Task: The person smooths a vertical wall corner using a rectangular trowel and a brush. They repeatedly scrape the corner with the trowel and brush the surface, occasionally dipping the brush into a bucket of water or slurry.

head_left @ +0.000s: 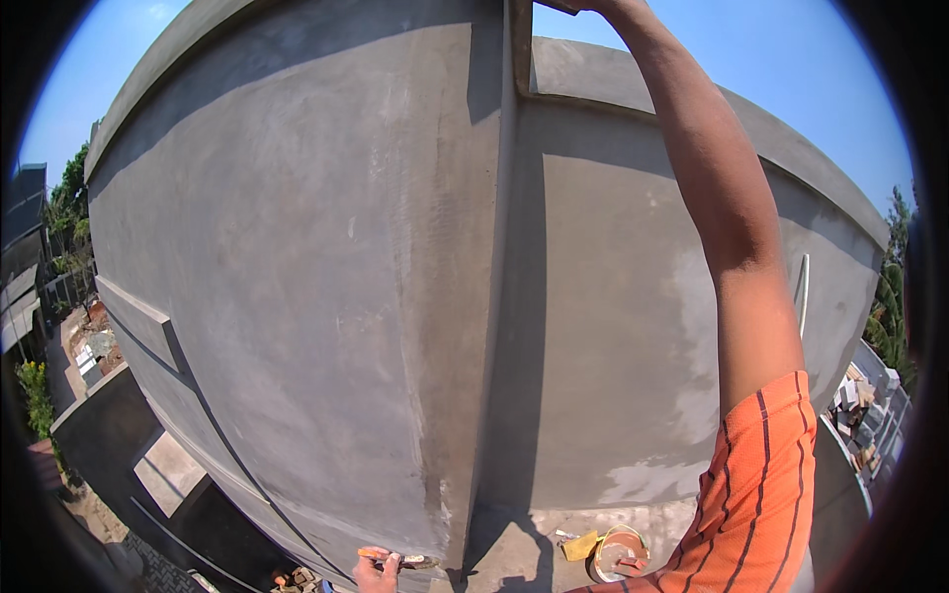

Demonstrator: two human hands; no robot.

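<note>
Down at the bottom edge, my left hand (376,571) is closed round a paintbrush (417,562) with an orange handle. The brush head lies close to the foot of the grey plastered wall (297,247), near its corner. My right arm, in an orange striped sleeve (761,474), reaches up to the top of the view. There my right hand (596,4) is mostly cut off by the edge. A dark flat edge (557,6) shows at its fingers, beside the top of the wall corner; its kind is hidden.
A bucket (603,571) with a tool in it stands on the ledge below, next to a yellow sponge-like block (580,547). A second, recessed wall (613,326) runs to the right of the corner. Far below at left are a dark lower structure (94,425) and rubble.
</note>
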